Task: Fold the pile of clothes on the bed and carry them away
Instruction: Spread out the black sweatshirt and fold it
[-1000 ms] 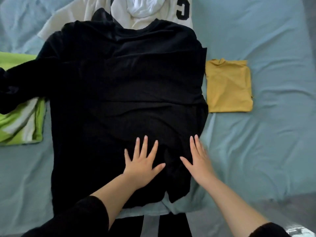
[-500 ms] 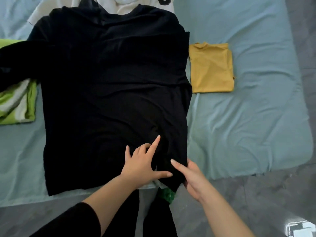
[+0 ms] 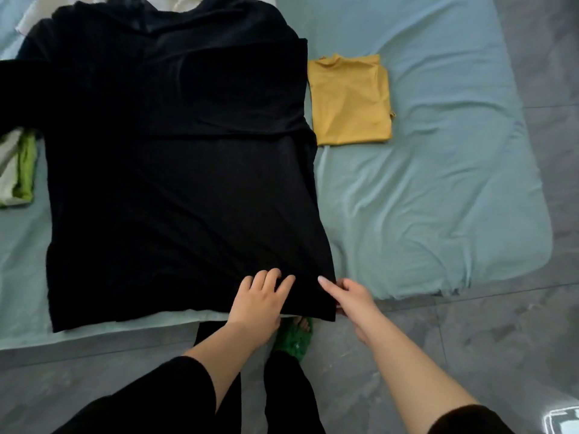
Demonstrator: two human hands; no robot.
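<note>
Grey floor tiles [image 3: 470, 355] run along the near side of a bed [image 3: 423, 198] covered with a wrinkled pale blue sheet. Spread flat across the bed lies a large black shirt [image 3: 175, 170], its right side already folded inward so the edge runs straight down toward the near corner, its hem lying at the edge of the mattress. Just beside it on the right sits a mustard-yellow shirt [image 3: 351, 98], folded into a neat rectangle and not touching the black one. At the left edge, a green and white garment [image 3: 18, 170] peeks out from under the black sleeve. Above the collar, a bit of cream-white clothing [image 3: 185, 0] shows at the top of the frame.

The left hand [image 3: 260, 299] rests on the black fabric near the hem, fingers curled and pressing into the cloth. The right hand [image 3: 347, 296] pinches the lower right corner of the black shirt, thumb on top and fingers tucked under the hem. A green slipper [image 3: 293, 338] shows on the floor below the hands.
</note>
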